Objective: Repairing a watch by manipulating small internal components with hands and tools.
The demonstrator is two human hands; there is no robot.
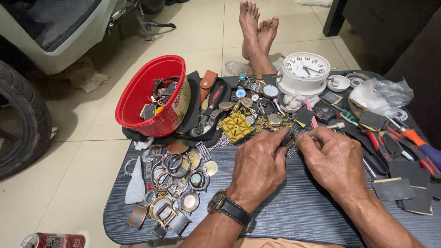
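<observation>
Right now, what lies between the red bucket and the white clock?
In the head view, watch heads and cases lie between the red bucket and white clock.

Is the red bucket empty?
No, the red bucket lies tipped on its side with small metal watch parts showing inside its open mouth.

Bowl (151,98) on table (298,216) left, clock (304,71) behind, tools (404,142) right.

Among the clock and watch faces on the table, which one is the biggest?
The white round table clock at the far edge, beyond the right hand. The watch faces near it are much smaller.
</observation>
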